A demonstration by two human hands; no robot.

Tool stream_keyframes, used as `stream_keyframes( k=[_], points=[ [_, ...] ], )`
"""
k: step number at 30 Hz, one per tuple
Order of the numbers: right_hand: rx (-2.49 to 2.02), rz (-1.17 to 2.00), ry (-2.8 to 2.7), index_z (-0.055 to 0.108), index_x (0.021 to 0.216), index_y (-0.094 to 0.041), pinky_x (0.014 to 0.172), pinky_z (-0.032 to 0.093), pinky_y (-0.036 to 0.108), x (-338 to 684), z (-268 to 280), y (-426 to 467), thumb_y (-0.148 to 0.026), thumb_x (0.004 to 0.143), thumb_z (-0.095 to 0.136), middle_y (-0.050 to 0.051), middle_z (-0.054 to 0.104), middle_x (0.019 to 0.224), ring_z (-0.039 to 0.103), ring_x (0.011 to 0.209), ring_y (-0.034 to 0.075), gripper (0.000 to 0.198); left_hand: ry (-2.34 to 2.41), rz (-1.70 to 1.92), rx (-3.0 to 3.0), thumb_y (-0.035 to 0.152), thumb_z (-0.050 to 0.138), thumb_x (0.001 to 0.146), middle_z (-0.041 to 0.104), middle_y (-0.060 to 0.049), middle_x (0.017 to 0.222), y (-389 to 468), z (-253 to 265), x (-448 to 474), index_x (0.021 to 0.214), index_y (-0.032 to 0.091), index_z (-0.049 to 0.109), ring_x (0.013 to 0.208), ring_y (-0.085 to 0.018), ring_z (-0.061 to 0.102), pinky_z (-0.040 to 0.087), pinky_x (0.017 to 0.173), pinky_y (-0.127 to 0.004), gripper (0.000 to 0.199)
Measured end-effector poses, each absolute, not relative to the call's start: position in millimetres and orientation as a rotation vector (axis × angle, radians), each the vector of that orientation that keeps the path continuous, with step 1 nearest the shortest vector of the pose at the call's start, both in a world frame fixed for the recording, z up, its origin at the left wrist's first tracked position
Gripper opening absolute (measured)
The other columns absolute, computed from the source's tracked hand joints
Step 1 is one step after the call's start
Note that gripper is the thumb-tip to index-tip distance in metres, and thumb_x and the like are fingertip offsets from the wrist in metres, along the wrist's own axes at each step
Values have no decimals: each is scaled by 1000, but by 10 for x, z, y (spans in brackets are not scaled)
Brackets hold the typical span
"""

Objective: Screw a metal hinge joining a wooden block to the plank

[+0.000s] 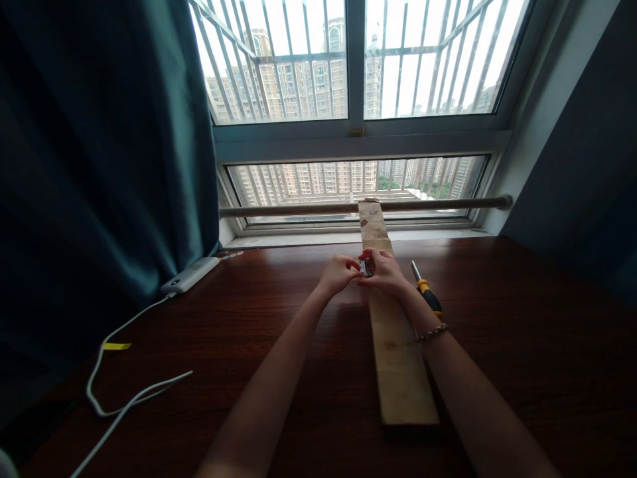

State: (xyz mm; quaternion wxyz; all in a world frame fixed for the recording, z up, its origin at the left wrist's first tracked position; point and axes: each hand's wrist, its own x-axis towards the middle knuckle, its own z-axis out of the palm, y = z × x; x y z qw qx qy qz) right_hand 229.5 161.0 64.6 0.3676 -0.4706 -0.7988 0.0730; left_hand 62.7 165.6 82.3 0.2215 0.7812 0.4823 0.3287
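Note:
A small metallic piece, too small to name, is held above the wooden board. My right hand grips it between thumb and fingers, closed around its right side. From the left, my left hand meets it with thumb and fingertips pinched together at its edge; whether those fingertips hold a further small part cannot be made out. The board lies lengthwise away from me, its far end at the window rail. Just right of my right forearm lies a screwdriver with a yellow and black handle, its shaft pointing away.
A white power bank with a white cable lies on the left of the dark wooden tabletop. A yellow tag is near the cable. A dark curtain hangs at left; a metal rail crosses before the window.

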Motion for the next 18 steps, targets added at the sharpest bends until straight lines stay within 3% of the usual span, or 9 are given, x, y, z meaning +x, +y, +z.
stream_keyframes(
  k=[6,8,12,15,18],
  points=[
    [-1207,215,-2053,50,105,-25,85,35,37,2303,646,1613,-42,48,74,3,59,101,47,99,24,64,1430,1075,1830,40,70,54,55,0,55,1785,913,386,84,10,66,51,-9,45,30,49,-20,42],
    [-1203,224,-2037,50,105,-25,84,36,37,2303,652,1604,-45,50,73,3,59,101,47,99,24,63,1583,1083,1714,48,70,52,48,2,48,1816,914,273,72,10,64,45,-8,40,26,45,-20,44],
    [-1204,235,-2024,52,106,-25,83,37,37,2297,672,1584,-45,50,74,3,60,98,49,97,23,64,1502,647,1585,67,55,56,27,6,36,1789,874,154,44,15,46,33,-4,19,11,39,-23,54],
    [-1212,234,-2035,54,104,-26,84,37,38,2299,693,1575,-42,47,76,3,60,95,49,97,24,63,1350,573,1531,62,62,54,27,7,38,1767,837,153,49,15,47,33,-3,16,8,38,-23,49],
    [-1140,233,-2053,58,101,-29,90,34,39,2311,709,1568,-42,50,75,1,56,107,44,106,24,56,1282,599,1487,53,67,54,26,9,39,1783,824,162,61,14,55,33,-2,16,6,38,-23,42]
  ],
)
